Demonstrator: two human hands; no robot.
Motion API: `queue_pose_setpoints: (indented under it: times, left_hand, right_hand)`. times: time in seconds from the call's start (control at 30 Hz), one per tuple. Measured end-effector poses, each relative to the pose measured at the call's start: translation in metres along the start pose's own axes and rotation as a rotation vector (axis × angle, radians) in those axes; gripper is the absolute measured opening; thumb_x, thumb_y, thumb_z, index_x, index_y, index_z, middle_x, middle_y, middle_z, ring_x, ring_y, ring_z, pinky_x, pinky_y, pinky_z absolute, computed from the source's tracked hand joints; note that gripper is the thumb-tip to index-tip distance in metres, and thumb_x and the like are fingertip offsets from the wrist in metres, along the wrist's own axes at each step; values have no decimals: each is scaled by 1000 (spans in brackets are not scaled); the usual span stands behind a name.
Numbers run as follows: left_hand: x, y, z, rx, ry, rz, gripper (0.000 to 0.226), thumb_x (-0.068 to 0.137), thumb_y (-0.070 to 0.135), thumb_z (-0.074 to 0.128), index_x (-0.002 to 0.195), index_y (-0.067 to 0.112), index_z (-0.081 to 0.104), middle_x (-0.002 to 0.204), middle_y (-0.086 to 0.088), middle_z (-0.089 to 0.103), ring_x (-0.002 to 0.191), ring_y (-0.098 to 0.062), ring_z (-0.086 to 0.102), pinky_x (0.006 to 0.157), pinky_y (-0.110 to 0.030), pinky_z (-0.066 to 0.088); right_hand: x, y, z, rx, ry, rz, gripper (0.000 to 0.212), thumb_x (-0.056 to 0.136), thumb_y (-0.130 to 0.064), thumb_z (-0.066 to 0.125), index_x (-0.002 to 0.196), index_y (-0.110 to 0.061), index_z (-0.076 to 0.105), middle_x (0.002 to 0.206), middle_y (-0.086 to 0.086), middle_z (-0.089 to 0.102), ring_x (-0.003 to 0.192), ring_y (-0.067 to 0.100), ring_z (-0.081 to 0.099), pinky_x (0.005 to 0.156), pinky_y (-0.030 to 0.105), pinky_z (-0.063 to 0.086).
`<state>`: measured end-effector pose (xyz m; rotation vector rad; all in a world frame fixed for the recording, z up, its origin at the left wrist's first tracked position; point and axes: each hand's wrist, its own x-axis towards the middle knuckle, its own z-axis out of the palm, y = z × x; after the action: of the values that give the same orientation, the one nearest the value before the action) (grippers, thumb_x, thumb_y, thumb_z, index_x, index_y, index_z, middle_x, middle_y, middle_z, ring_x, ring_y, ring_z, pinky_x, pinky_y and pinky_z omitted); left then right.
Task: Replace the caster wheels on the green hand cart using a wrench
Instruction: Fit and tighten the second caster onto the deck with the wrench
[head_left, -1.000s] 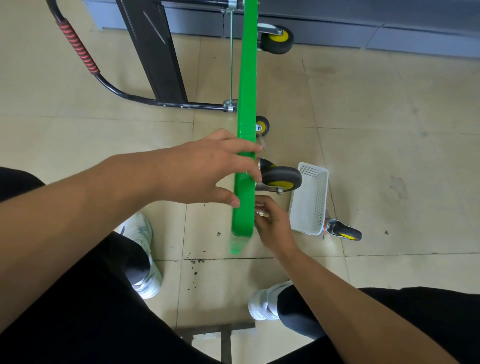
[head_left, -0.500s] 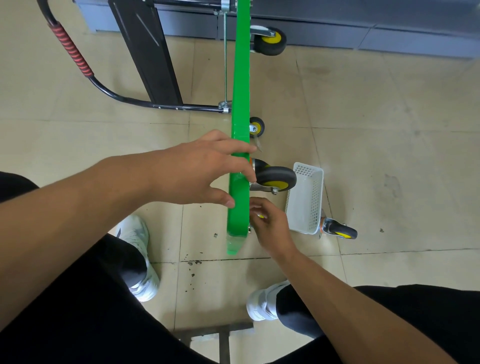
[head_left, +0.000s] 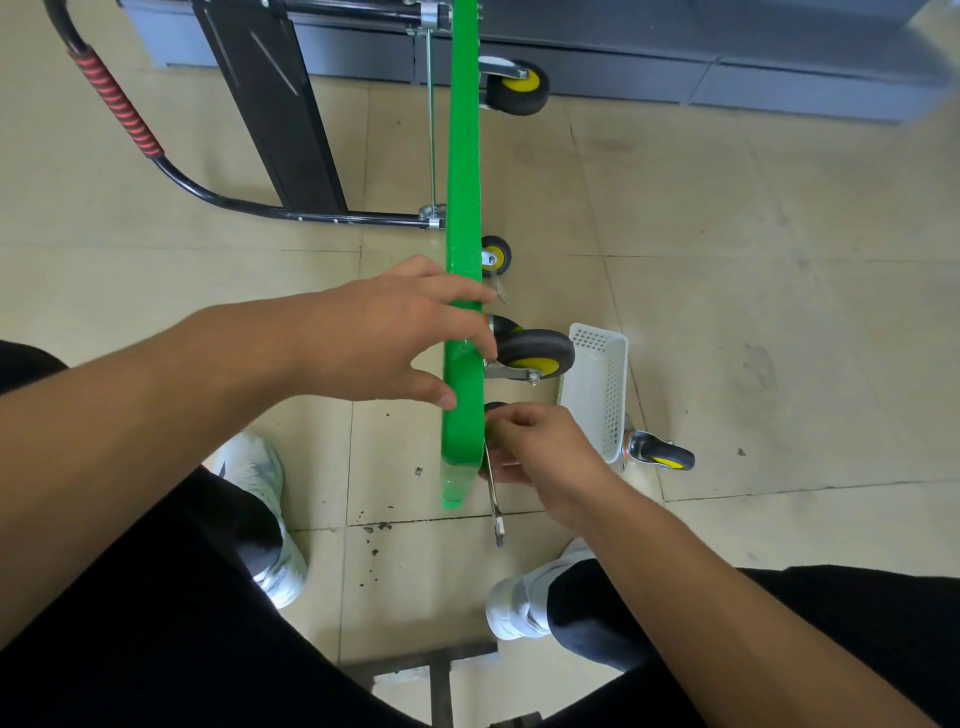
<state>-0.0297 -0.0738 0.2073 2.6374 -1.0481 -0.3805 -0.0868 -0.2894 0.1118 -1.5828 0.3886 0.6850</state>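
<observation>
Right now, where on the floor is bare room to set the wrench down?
Bare tiles right of the basket and loose caster; also left of the deck, near the handle. Crowded between deck and basket: wheel, right hand.

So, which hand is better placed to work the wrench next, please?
The right hand: it holds the wrench beside the green cart near the caster wheel, while the left hand grips the cart's edge.
</observation>
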Motion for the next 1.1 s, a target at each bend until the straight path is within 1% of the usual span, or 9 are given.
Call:
queue_pose_setpoints:
  times: [0.17,0.33,0.47,0.53,0.63,0.77,0.9,1.03,1.1]
  left_hand:
    - [-1,1,0,-10,4,0,53,81,53,73,129,46,54,159,10,28,138,-22,25,111,-50,36]
    - [-1,2,-1,-8,0,0,53,81,53,73,129,46,54,159,10,28,139,-22,25,111,-48,36]
    - [-1,3,-3,13,-2,2,52,81,54,72,130,45,54,159,11,28,138,-21,25,111,-43,35]
    - [0,4,-4,19,-5,3,52,82,53,72,130,45,54,159,11,27,138,-21,25,111,-40,35]
    - [0,5,-4,30,-14,-7,52,83,53,71,131,45,53,159,11,26,139,-20,22,111,-37,32]
    - [-1,4,-3,23,-10,-3,52,83,53,72,131,45,53,159,10,27,139,-20,23,112,-37,32]
    - [-2,2,-2,5,-1,1,53,82,53,72,131,45,54,160,11,26,139,-21,23,113,-42,34]
    - [-1,1,1,-2,6,7,52,82,53,72,130,46,54,160,11,27,139,-22,24,113,-44,34]
    - [-2,0,1,-8,9,8,52,82,54,71,130,46,54,160,11,27,140,-22,24,113,-46,34]
  right_hand:
    - [-3,-27,-2,138,-75,141,20,99,-15,67,108,3,70,83,13,71,60,14,68,53,21,54]
    - [-6,-38,-3,203,-129,211,35,96,-13,70,124,7,68,97,17,67,64,12,67,51,19,54]
    - [-10,-43,-3,265,-152,235,20,97,-9,66,114,1,71,69,4,69,51,6,64,45,15,50]
    - [-12,-43,-3,263,-160,228,18,97,-9,65,112,0,70,65,3,69,51,7,64,44,15,49]
    - [-15,-42,-4,245,-180,220,24,98,-11,64,117,3,68,68,3,70,54,9,66,45,17,49]
    - [-22,-38,-7,246,-228,210,13,99,-12,63,101,0,69,68,5,71,56,11,67,49,17,52]
    - [-27,-27,-13,226,-265,206,14,101,-11,61,93,-2,68,73,7,68,59,13,65,48,17,51]
    - [-19,-3,-27,-45,-232,135,4,100,-9,64,101,-7,67,83,9,69,71,17,67,66,28,58]
    - [-7,15,-32,-199,-194,40,8,98,-6,67,105,-6,68,92,16,72,80,18,69,75,31,61]
